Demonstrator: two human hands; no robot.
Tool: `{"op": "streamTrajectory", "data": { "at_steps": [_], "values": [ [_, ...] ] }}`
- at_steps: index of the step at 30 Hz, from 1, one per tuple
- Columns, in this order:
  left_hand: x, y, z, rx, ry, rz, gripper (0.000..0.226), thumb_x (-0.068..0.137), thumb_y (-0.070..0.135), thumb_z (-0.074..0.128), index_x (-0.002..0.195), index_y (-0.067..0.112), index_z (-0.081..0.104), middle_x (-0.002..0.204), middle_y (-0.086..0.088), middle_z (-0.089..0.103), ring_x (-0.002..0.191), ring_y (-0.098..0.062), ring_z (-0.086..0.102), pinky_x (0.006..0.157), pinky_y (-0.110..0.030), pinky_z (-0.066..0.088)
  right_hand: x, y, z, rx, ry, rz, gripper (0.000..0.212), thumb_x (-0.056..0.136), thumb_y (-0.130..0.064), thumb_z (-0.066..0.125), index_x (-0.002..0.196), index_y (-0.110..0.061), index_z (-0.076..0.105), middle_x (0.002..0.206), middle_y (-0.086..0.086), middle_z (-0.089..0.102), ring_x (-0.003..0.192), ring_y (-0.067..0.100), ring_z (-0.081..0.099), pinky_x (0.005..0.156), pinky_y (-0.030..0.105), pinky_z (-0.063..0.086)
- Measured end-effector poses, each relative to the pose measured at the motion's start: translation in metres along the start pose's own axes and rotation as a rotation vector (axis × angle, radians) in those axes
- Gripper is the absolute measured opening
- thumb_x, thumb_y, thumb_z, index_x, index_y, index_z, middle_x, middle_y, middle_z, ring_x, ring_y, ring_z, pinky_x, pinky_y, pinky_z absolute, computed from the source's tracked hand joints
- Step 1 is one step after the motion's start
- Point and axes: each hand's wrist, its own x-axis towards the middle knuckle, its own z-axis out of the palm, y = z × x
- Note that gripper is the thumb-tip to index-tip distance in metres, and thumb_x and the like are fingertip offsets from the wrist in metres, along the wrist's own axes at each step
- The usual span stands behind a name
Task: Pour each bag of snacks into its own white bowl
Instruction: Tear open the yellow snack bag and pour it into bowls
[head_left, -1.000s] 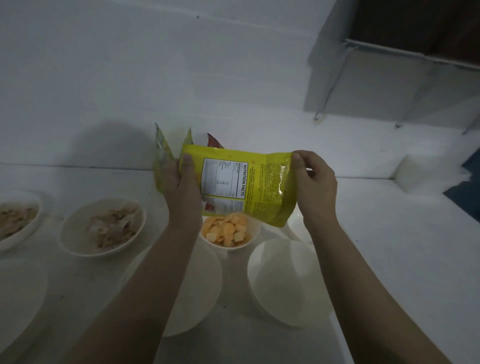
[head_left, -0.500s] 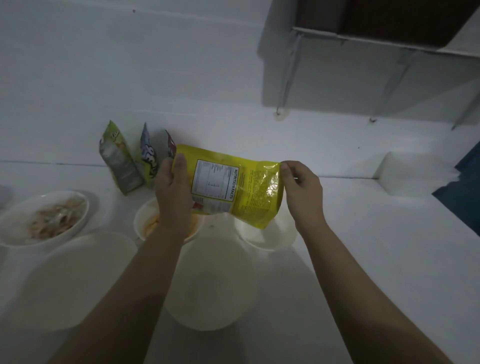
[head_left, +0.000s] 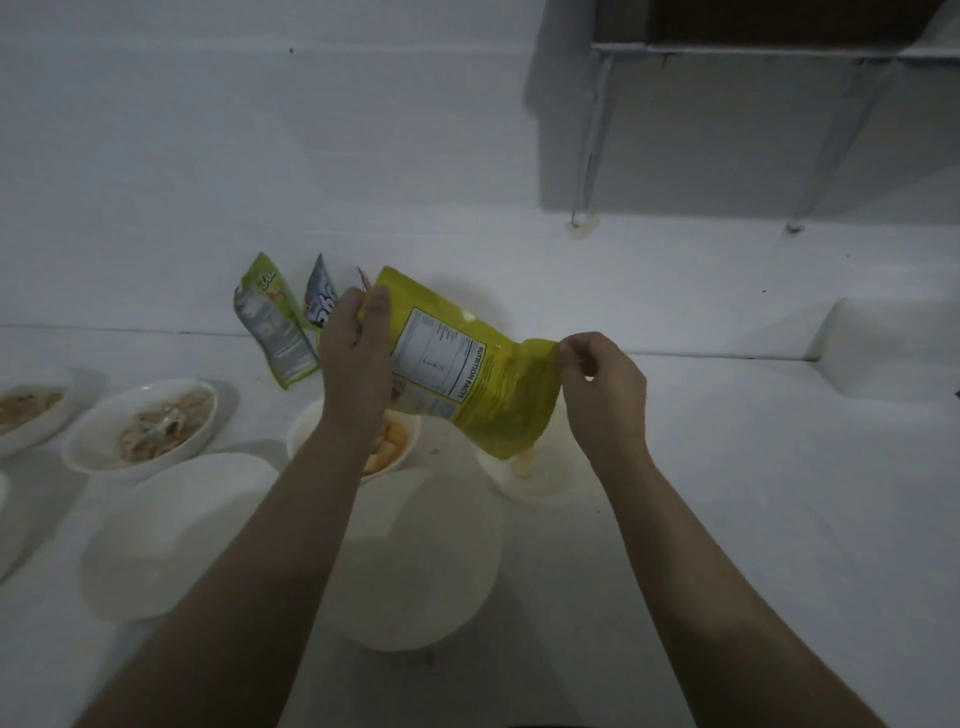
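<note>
While tipping the yellow snack bag (head_left: 467, 379) low-corner-down above the middle of the tabletop (head_left: 727, 493), gripping it at both ends: left hand (head_left: 356, 353) curled round the raised sealed end, right hand (head_left: 602, 384) pinching the upper corner of the lowered end between thumb and fingertips. Directly under the low corner, a small white bowl (head_left: 545, 480), with something pale yellow at the bag's mouth, probably snack dropping in; too dim to tell how much has landed or how much remains inside. Judged as mid-pour on this bag, not finished. Just to the left, partly hidden by the left forearm, a bowl of orange pieces (head_left: 397, 444), already served. Farther toward the left edge, a bowl of pale snack (head_left: 83, 452) and another filled bowl (head_left: 52, 431), cut off by the frame. So three bowls apparently done, a fourth filling. Nearer the front edge, two large white bowls, one left (head_left: 182, 530) and one centre (head_left: 431, 561), both without contents. Propped along the back edge against the wall, a green bag (head_left: 272, 322), a blue-and-white bag (head_left: 319, 296) and a sliver of a red one (head_left: 363, 278); cannot tell whether opened, emptied or full. If full, several pours left.
</note>
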Motion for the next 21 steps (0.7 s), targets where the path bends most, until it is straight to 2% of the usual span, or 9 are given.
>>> {"op": "streamTrajectory", "data": {
  "at_steps": [2,8,11,13,15,19,21],
  "values": [
    [0.002,-0.001,0.000,0.035,0.000,0.022,0.044,0.098,0.043,0.046,0.071,0.010,0.035,0.068,-0.016,0.035,0.061,-0.020,0.037,0.054,-0.039,0.031,0.003,0.002,0.000,-0.011,0.013,-0.001,0.012,0.097,-0.015,0.057,0.089,-0.020,0.065,0.078,-0.014,0.061,0.074,-0.003,0.055,0.063,-0.001,0.034],
    [0.001,0.002,0.002,0.080,-0.014,0.028,0.037,0.100,0.039,0.047,0.070,0.020,0.035,0.067,-0.007,0.038,0.061,-0.017,0.039,0.056,-0.036,0.033,0.003,0.006,0.001,0.015,-0.001,0.003,0.012,0.097,-0.016,0.057,0.089,-0.020,0.064,0.076,-0.017,0.059,0.073,-0.006,0.054,0.062,0.001,0.036],
    [0.002,0.005,0.001,0.098,-0.022,0.026,0.038,0.100,0.040,0.046,0.068,0.022,0.034,0.066,-0.006,0.038,0.058,-0.019,0.039,0.054,-0.035,0.034,0.003,0.011,0.001,0.051,0.019,0.024,0.012,0.098,-0.017,0.056,0.091,-0.018,0.066,0.078,-0.013,0.063,0.075,0.001,0.058,0.065,0.002,0.039],
    [0.003,0.008,0.002,0.119,-0.041,0.041,0.042,0.098,0.045,0.046,0.069,0.017,0.034,0.067,-0.010,0.038,0.057,-0.026,0.040,0.053,-0.039,0.037,0.005,0.014,0.001,0.071,0.025,0.045,0.012,0.097,-0.017,0.057,0.091,-0.017,0.067,0.080,-0.007,0.066,0.079,0.013,0.063,0.073,0.016,0.048],
    [0.004,0.012,0.005,0.135,-0.083,0.063,0.042,0.098,0.045,0.046,0.071,0.016,0.034,0.067,-0.010,0.036,0.058,-0.021,0.040,0.052,-0.038,0.036,0.006,0.016,0.001,0.090,0.054,0.070,0.013,0.097,-0.018,0.056,0.091,-0.018,0.067,0.082,-0.004,0.067,0.083,0.017,0.064,0.074,0.025,0.048],
    [0.005,0.018,0.006,0.152,-0.124,0.063,0.046,0.097,0.050,0.045,0.074,0.012,0.035,0.069,-0.018,0.037,0.059,-0.027,0.044,0.052,-0.051,0.045,0.008,0.014,0.001,0.083,0.091,0.094,0.013,0.097,-0.016,0.057,0.088,-0.021,0.064,0.081,-0.009,0.064,0.078,0.009,0.059,0.068,0.019,0.042],
    [0.006,0.020,0.004,0.165,-0.122,0.067,0.046,0.097,0.052,0.045,0.073,0.014,0.035,0.070,-0.019,0.039,0.059,-0.035,0.047,0.052,-0.056,0.046,0.009,0.012,0.002,0.089,0.069,0.106,0.013,0.096,-0.016,0.057,0.087,-0.021,0.065,0.081,-0.008,0.066,0.082,0.015,0.063,0.072,0.020,0.048]
  ]
}}
